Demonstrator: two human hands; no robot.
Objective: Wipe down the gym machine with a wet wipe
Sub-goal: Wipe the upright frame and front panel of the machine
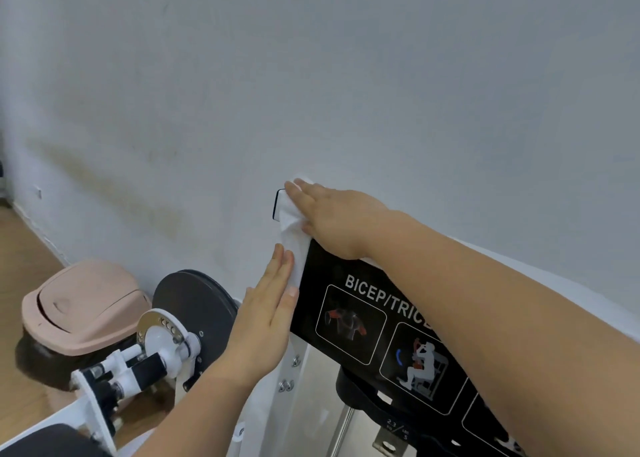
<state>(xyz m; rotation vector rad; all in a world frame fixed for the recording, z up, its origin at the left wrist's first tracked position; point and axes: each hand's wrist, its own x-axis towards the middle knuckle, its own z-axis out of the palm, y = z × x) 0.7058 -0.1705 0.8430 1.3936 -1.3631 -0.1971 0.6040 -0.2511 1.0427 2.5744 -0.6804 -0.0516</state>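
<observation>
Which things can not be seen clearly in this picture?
Head view:
- Panel title: right forearm covers the end after "BICEP/TRIC".
- Wipe: partly under right hand and left hand.
- Weight label: too small to read surely.
- Bin: base behind the machine arm.
</observation>
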